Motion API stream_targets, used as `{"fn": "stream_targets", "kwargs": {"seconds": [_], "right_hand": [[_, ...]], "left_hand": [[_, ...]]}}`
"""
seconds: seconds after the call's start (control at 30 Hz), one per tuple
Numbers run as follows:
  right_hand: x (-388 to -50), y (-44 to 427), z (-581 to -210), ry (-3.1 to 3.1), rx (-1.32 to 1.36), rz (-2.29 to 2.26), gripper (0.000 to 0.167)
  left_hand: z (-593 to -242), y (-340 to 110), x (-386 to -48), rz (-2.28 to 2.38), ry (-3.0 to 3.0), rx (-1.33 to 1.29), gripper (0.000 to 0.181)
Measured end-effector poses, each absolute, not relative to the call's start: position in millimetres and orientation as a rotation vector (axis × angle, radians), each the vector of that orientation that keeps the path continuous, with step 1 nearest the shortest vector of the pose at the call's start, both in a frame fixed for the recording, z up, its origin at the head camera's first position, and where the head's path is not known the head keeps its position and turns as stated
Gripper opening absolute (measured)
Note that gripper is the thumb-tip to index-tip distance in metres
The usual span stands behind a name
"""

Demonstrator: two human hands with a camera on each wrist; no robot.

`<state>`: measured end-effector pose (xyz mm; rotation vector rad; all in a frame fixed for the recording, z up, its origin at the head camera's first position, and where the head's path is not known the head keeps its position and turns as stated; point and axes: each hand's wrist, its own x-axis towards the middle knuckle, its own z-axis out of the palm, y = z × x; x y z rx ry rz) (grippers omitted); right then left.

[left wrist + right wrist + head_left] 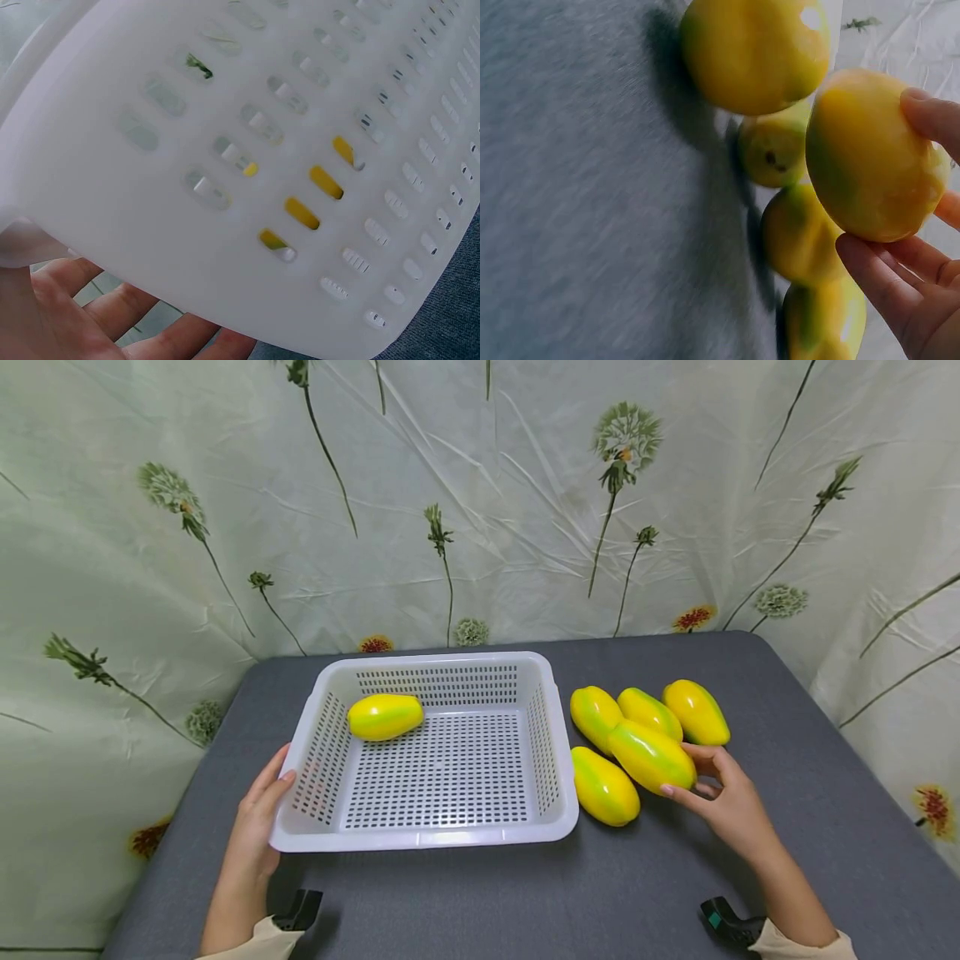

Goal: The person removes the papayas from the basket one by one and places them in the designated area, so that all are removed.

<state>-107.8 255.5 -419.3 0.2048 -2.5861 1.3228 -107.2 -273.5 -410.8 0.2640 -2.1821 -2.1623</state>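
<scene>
Dark spots [775,161] on 1 yellow fruit [769,142], right wrist view only

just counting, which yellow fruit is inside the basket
The fruit toward the left inside the white basket; the other five fruits are outside, to its right.

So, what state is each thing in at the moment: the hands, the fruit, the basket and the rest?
White basket: uncovered, one fruit inside
Basket's fruit: lying toward the far left
Left hand: gripping the basket's left side
Held fruit: raised off the table
Right hand: gripping that fruit
Four other fruits: lying right of the basket
Flowered cloth: hanging, wrinkled
</scene>
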Motion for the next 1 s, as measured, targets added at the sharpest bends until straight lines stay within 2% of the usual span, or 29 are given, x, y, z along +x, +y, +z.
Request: {"fn": "stream_targets", "kwargs": {"seconds": [0.4, 1.0], "right_hand": [[-92, 269, -438, -2.668, 0.048, 1.321, 0.060], [-95, 265, -447, -2.772, 0.004, 1.299, 0.067]], "left_hand": [[-411, -273, -109, -2.181, -2.162, 0.269, 0.051], [-412, -274, -108, -2.176, -2.166, 0.282, 0.051]]}}
